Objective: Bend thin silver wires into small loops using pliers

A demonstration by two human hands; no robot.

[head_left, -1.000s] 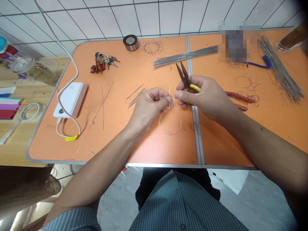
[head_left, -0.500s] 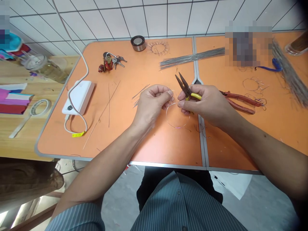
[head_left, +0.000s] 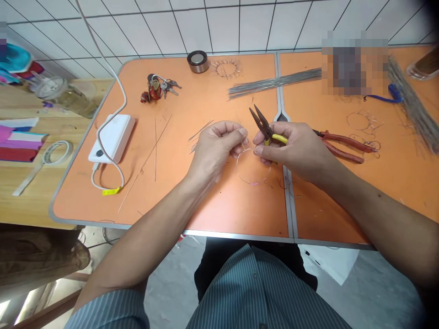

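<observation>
My left hand (head_left: 216,148) pinches the upper end of a thin wire ring (head_left: 253,177) between thumb and fingers, and the ring hangs just above the orange tabletop. My right hand (head_left: 291,148) grips yellow-handled needle-nose pliers (head_left: 264,128). Their dark steel jaws stand apart and point up and away from me, close to the wire. The fingers partly hide the pliers' handles. The spot where the wire ends meet is hard to make out between my hands.
On the orange table (head_left: 233,214) lie red-handled pliers (head_left: 343,145), a bundle of steel wires (head_left: 274,84), loose wire pieces (head_left: 155,148), keys (head_left: 156,87), a white power bank (head_left: 111,138) with its cable, and a spiky wire ring (head_left: 225,68). A blurred patch (head_left: 355,64) covers the far right.
The view has shifted, so the table sits further right than one second ago. Both hands stay close together, still holding the wire and pliers, with the pliers' jaws turned slightly.
</observation>
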